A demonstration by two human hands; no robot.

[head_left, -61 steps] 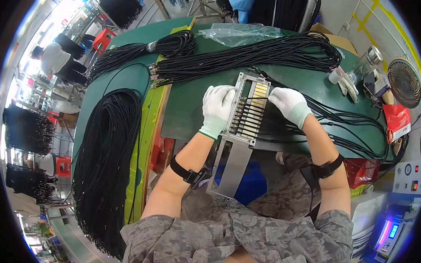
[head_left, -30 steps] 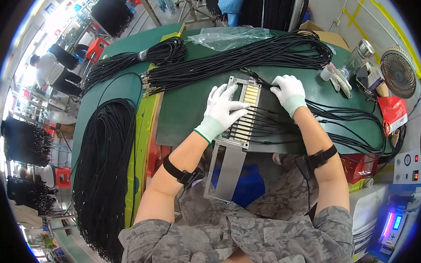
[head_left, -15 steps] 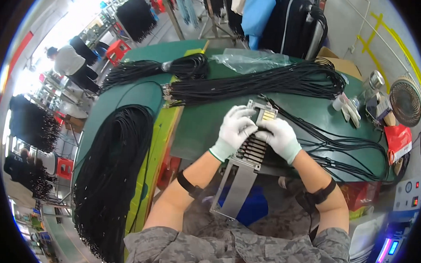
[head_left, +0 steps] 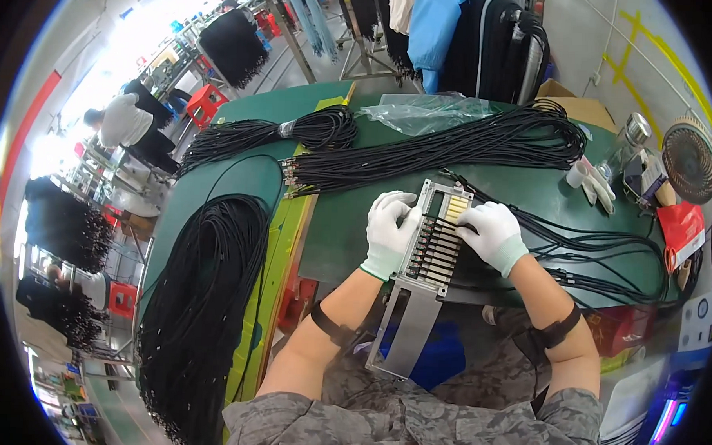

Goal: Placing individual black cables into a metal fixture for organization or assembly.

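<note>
A long metal fixture (head_left: 434,286) lies over the table's near edge, its lower part reaching out above my lap. Black cable ends (head_left: 435,253) sit side by side in its slots, and pale yellow slots (head_left: 458,206) show at the far end. My left hand (head_left: 390,230), in a white glove, is against the fixture's left edge with its fingers curled; whatever they hold is hidden. On the opposite side my gloved right hand (head_left: 493,233) pinches a black cable (head_left: 442,221) that crosses the fixture just beyond the filled slots.
Loose black cables (head_left: 606,248) trail right of the fixture. Cable bundles lie at the back (head_left: 437,143) and left (head_left: 204,303) of the green table (head_left: 344,222). A plastic bag (head_left: 423,111), a white glove (head_left: 600,188), a bottle (head_left: 632,134) and a small fan (head_left: 689,160) surround the work.
My hands have drawn apart from over the fixture, the left to its left edge and the right to its right side. More of the slots and cable ends now show between them.
</note>
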